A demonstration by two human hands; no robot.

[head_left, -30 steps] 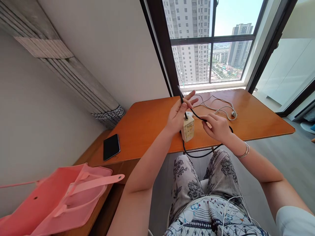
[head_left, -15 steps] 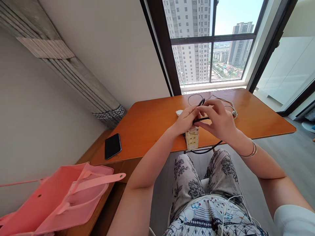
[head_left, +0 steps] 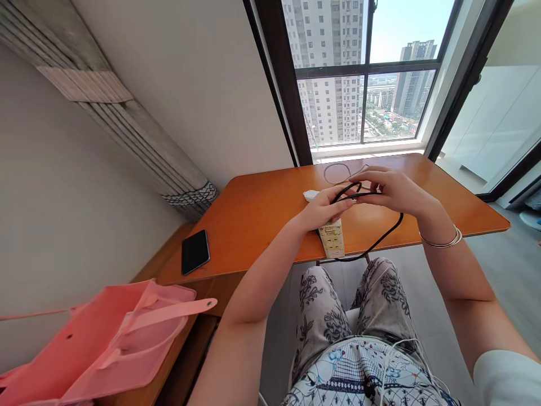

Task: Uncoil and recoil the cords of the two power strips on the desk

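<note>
A black cable (head_left: pixel 386 233) is looped between my two hands above the table's near edge. My left hand (head_left: pixel 323 210) is closed around the gathered loops, thumb on top. Fingers pinched, my right hand (head_left: pixel 391 190) grips another stretch of the same cable just to the right. From there the cable hangs in a curve down past the table edge. Below my left hand, a whitish power strip (head_left: pixel 332 239) with rows of sockets juts over the edge, its far part hidden by the hand. A small white object (head_left: pixel 310 195) lies just behind my left hand.
On the wooden table (head_left: pixel 262 208), a white cord (head_left: pixel 337 164) lies loosely at the back, partly behind my right hand. A black phone (head_left: pixel 195 252) rests at the left. An open pink bag (head_left: pixel 122 338) is at lower left, and a window stands behind the table.
My right hand has moved to the right, away from my left hand, drawing the black cable with it. The hanging part of the cable now bows higher and farther right.
</note>
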